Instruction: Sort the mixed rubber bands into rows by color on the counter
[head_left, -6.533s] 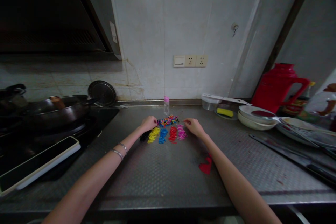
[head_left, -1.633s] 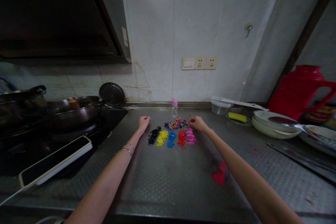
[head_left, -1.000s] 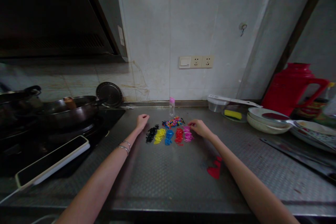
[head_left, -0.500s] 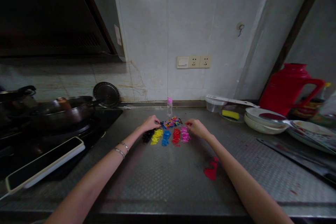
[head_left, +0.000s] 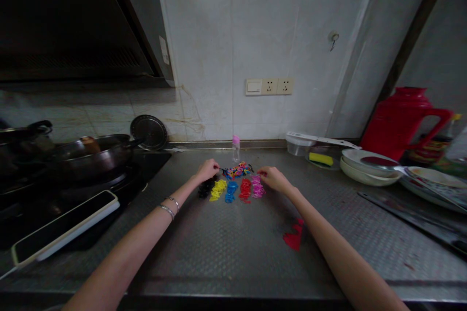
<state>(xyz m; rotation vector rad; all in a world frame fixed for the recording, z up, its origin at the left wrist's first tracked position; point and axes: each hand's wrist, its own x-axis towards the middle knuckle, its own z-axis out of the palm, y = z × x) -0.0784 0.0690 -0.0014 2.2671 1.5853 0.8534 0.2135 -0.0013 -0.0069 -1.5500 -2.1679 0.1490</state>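
On the metal counter lies a mixed pile of colourful small bands (head_left: 238, 170). My left hand (head_left: 207, 170) is at its left edge, fingers pinched on a dark band. My right hand (head_left: 272, 178) is closed just right of the pile, above the pink bands (head_left: 258, 187); what its fingertips hold, if anything, is too small to tell. In front of the mixed pile, sorted heaps run from left to right: black bands (head_left: 206, 188), yellow bands (head_left: 218, 189), blue bands (head_left: 231, 191), red bands (head_left: 245, 190) and the pink ones. A clear bottle with a pink cap (head_left: 236, 149) stands behind.
A red torn piece (head_left: 294, 235) lies beside my right forearm. At left are a phone (head_left: 65, 226) and a pan (head_left: 95, 155) on the stove. Bowls (head_left: 368, 170), a sponge (head_left: 320, 159), a knife (head_left: 412, 221) and a red thermos (head_left: 397, 124) are at right.
My left hand has moved slightly left and up from the mixed pile, with a dark band now showing at its fingertips. My right hand has hardly moved.
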